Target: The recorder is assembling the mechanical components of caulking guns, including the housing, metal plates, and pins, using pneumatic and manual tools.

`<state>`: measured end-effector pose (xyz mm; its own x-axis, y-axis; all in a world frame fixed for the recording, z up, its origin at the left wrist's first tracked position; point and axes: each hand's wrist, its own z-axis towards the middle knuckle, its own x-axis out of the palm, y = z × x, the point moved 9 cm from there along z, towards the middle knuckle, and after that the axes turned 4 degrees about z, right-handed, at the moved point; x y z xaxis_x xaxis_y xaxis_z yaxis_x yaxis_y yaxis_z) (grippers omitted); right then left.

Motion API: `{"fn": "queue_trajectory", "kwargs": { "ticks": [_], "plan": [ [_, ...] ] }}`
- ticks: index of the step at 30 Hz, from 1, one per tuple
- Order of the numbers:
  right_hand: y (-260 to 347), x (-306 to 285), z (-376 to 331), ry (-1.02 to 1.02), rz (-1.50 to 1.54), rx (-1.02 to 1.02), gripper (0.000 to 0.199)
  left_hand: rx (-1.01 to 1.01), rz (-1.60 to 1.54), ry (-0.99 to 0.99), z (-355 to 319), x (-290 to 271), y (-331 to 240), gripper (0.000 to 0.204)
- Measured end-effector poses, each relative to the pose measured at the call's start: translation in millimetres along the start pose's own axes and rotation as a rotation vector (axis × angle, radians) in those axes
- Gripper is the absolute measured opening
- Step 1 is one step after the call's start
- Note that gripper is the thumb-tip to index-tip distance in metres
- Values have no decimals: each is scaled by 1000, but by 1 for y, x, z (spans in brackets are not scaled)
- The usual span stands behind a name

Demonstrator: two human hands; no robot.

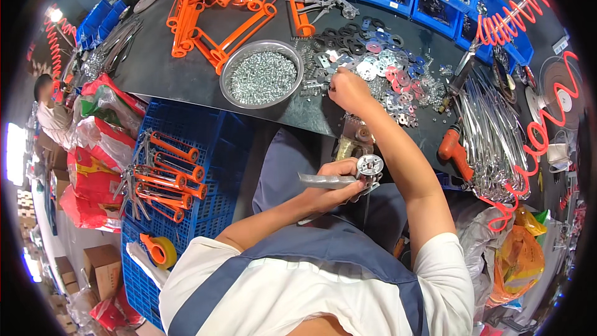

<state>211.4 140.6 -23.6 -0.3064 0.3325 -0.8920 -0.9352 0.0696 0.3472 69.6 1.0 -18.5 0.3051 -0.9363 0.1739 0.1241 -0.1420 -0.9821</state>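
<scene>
In my left hand [339, 188], close to my body, is a silver metal tool with a round head [370, 165] and a flat handle [328, 180]. The fingers wrap around it just below the head. My right hand [349, 91] reaches over the bench to the near left side of a pile of loose discs and washers [373, 65]. Its fingers are drawn together at the pile's edge; whatever they pinch is hidden. Left of that hand stands a steel bowl [227, 90] full of small shiny metal fasteners.
Orange frames [233, 31] and a similar metal tool [326, 3] lie at the back. Blue bins [388, 3] of small parts line the far edge. At right are an orange power driver [456, 152], long metal strips [491, 130] and a coiled hose [538, 140]. Blue crates [217, 168] stand left.
</scene>
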Motion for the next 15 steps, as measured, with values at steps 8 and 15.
{"fn": "queue_trajectory", "kwargs": {
  "ticks": [8,15],
  "plan": [
    [-2,-98,-86,-92,1330,292,18,34,60,-50,6,3,5,18],
    [20,-106,-151,-75,1231,157,28,1,131,31,13,17,8,23]
  ]
}}
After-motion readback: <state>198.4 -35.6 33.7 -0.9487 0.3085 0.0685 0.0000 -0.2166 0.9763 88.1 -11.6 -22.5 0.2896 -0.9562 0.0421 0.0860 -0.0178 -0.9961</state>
